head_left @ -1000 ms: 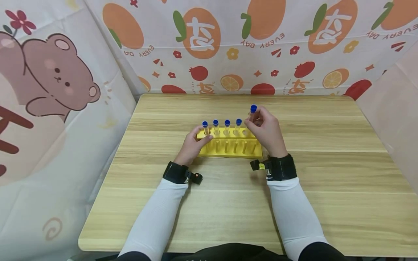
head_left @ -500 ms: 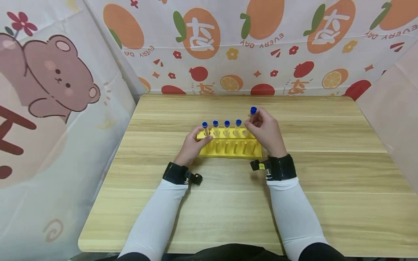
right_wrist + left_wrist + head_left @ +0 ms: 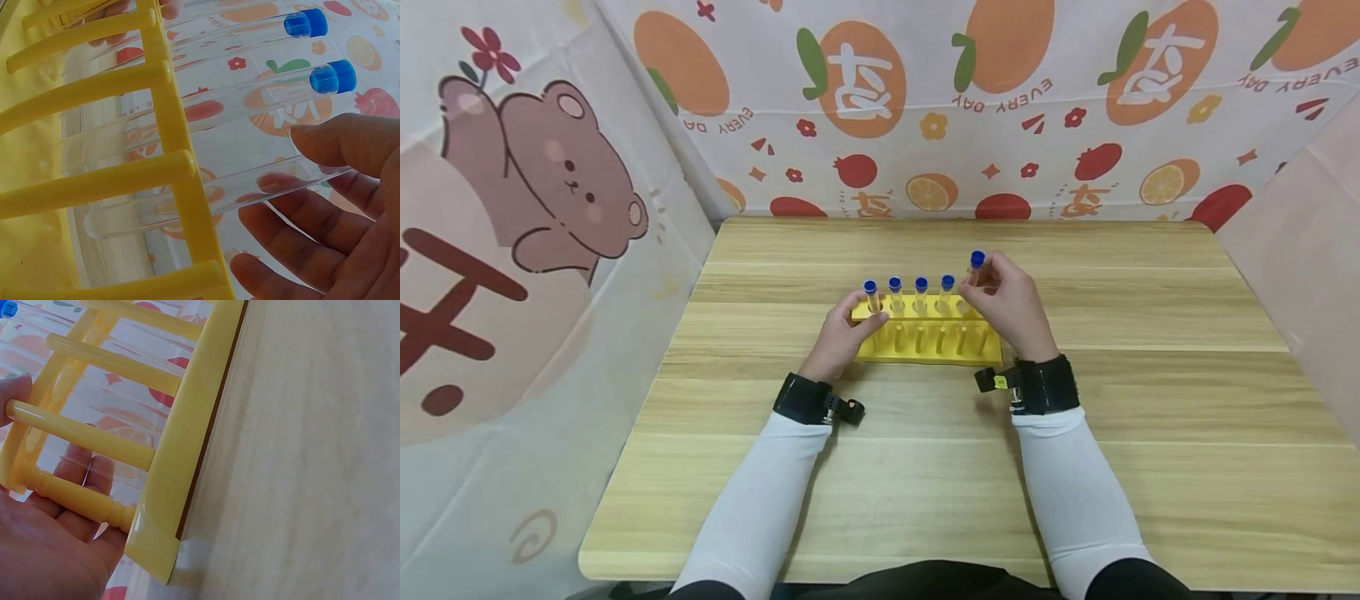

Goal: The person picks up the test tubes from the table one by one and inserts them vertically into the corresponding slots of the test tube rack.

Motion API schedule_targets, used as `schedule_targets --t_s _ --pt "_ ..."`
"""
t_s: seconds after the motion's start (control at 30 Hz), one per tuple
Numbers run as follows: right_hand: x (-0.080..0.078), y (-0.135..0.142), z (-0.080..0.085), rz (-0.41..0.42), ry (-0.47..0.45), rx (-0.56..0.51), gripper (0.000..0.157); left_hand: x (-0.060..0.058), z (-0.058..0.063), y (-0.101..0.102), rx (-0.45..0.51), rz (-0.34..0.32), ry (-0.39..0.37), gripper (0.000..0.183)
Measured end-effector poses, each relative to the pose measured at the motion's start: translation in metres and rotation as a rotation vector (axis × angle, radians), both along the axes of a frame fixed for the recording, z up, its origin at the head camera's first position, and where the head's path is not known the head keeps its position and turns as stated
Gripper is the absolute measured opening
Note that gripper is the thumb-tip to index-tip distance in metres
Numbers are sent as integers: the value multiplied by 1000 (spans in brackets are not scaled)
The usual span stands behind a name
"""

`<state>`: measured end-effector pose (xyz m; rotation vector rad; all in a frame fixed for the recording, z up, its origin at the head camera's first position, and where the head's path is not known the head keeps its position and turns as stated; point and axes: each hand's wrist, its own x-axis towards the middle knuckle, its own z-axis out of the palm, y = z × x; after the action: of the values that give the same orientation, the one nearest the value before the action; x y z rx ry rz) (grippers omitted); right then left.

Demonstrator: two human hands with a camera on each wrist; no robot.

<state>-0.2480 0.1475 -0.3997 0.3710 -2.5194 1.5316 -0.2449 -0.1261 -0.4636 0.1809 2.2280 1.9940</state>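
A yellow test tube rack stands on the table, with several clear, blue-capped test tubes upright in its holes. My left hand grips the rack's left end; in the left wrist view its fingers wrap around the end post. With thumb and fingers, my right hand holds another test tube near its top, at the right part of the rack. Its lower end passes through the rack's upper plate, and the rounded bottom sits above the base. My right fingers cover its cap in the right wrist view.
The wooden table extends on all sides of the rack. A fruit-print cloth hangs behind its back edge, and a bear-print cloth hangs at the left.
My right hand and the test tube in it have moved slightly down and to the left, lower into the rack. The left hand has stayed on the rack's end.
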Motion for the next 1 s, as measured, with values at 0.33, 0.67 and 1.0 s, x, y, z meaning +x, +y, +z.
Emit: schedule_targets --t_s 0.33,0.67,1.0 --pt "-3 0 2 -21 -39 36 21 -1 2 1 -13 8 21 42" --pt "-2 1 2 -20 -112 87 25 -3 2 1 0 -9 -25 44" --pt "1 2 -5 -19 -114 115 25 3 -6 1 11 0 29 42"
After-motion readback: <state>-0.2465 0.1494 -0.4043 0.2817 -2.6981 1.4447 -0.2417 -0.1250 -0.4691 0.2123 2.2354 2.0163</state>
